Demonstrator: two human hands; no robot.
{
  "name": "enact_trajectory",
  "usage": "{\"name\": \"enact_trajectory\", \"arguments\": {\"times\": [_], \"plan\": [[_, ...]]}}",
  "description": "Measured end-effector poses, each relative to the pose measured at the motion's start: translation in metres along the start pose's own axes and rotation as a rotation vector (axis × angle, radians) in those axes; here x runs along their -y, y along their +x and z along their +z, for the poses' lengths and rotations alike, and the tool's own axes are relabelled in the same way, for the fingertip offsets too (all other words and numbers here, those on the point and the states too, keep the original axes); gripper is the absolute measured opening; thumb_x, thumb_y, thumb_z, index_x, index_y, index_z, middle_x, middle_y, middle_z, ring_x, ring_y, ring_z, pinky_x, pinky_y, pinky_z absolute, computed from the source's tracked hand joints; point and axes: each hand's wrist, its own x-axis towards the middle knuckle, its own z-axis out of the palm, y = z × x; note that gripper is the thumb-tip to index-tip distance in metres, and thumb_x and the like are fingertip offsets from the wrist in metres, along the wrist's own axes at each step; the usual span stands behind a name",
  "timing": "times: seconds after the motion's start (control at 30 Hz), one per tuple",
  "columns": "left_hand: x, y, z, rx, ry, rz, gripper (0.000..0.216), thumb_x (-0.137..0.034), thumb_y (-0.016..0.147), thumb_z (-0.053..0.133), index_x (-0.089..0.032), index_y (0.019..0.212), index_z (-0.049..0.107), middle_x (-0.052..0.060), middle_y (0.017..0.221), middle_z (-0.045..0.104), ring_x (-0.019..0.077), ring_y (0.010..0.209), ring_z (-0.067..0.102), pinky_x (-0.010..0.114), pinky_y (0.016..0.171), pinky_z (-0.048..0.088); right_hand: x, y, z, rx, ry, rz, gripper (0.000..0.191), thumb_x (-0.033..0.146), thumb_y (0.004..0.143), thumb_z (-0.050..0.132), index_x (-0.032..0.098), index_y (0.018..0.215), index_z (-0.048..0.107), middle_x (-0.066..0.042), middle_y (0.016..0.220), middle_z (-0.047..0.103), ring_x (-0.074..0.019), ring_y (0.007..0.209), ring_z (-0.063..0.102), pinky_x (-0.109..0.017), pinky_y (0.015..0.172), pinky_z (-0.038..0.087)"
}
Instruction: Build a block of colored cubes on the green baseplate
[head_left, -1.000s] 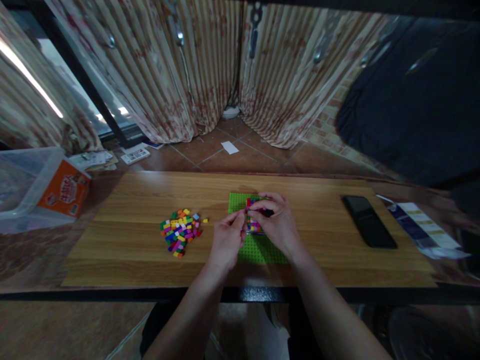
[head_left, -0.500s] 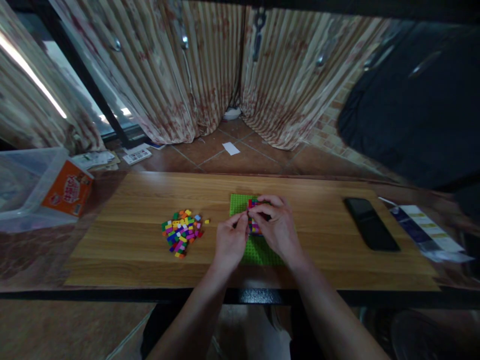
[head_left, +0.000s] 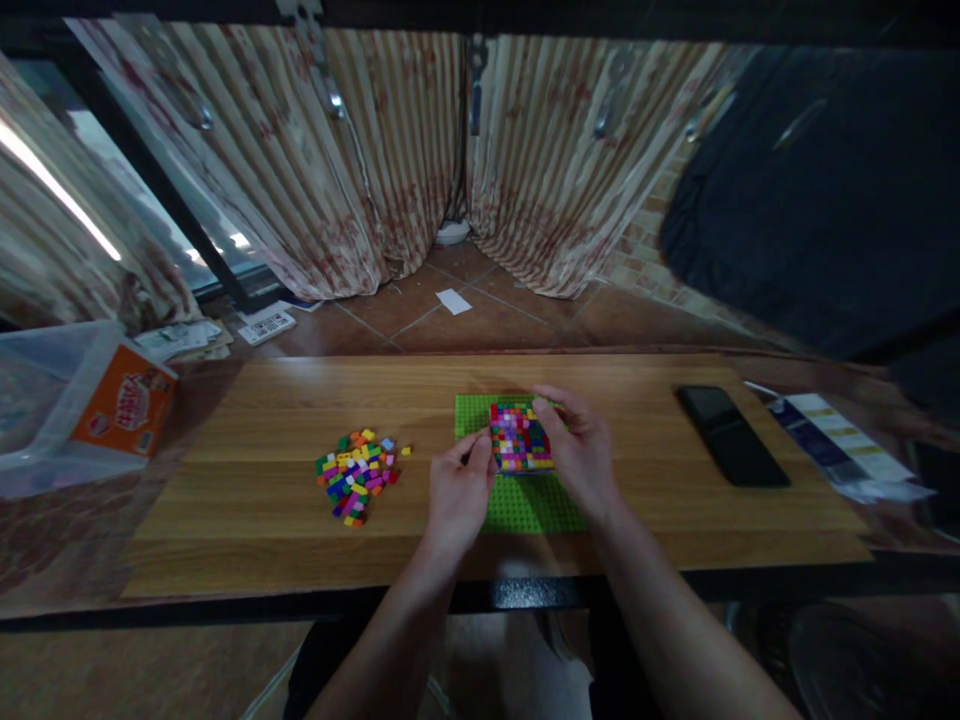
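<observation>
A low block of multicoloured toy bricks point(head_left: 517, 438) stands on the green baseplate point(head_left: 525, 508) in front of me. At the block's left side is my left hand point(head_left: 459, 488), closed, with thumb and forefinger pressed against the edge. My right hand point(head_left: 583, 452) curls around the right side, its thumb and forefinger near the far right corner. That hand covers the block's right end and part of the plate. To the left, a loose pile of small toy bricks point(head_left: 356, 475) in many colours lies on the wooden table point(head_left: 247, 480).
A black phone point(head_left: 731, 436) lies on the table's right part. Printed papers point(head_left: 847, 440) are beyond the right edge. On the left stands a clear plastic bin point(head_left: 52, 400) with an orange label. Curtains point(head_left: 405, 170) hang behind the table.
My right hand has moved right, away from my left fingertips, uncovering much of the block's top. My left hand stays at the left edge. The whole view has shifted slightly.
</observation>
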Motion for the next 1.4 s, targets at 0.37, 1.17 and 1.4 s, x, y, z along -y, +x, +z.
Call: {"name": "enact_trajectory", "arguments": {"times": [0.37,1.17,1.4], "plan": [[-0.005,-0.007,0.000,-0.033,-0.251,-0.132,0.023,-0.030,0.083,0.066,-0.010,0.094,0.069,-0.004,0.059,0.050,0.0011,0.040,0.034,0.013,0.035,0.018,-0.007,0.004,-0.002,-0.100,0.026,0.022,0.027,0.041,0.088,0.057,0.021,0.098,0.073,-0.007,0.100,0.074,-0.0216,0.093,0.067,-0.039,0.087,0.052],[-0.030,-0.009,-0.003,-0.067,-0.813,-0.172,0.027,-0.012,0.092,0.045,-0.008,0.086,0.072,0.007,0.079,0.067,0.0091,0.072,0.064,0.017,0.070,0.051,0.047,-0.057,0.019,0.401,-0.258,-0.222,0.012,0.021,0.087,0.065,0.022,0.098,0.071,-0.004,0.091,0.069,-0.0183,0.083,0.066,-0.033,0.077,0.053],[-0.028,-0.008,-0.005,-0.096,-0.853,-0.249,0.029,-0.014,0.092,0.045,-0.009,0.082,0.071,0.007,0.076,0.067,0.0095,0.070,0.064,0.017,0.069,0.052,0.048,-0.060,0.024,0.329,-0.113,-0.143,0.013,0.023,0.090,0.061,0.023,0.095,0.073,-0.004,0.087,0.070,-0.0172,0.082,0.066,-0.033,0.076,0.053]]}}
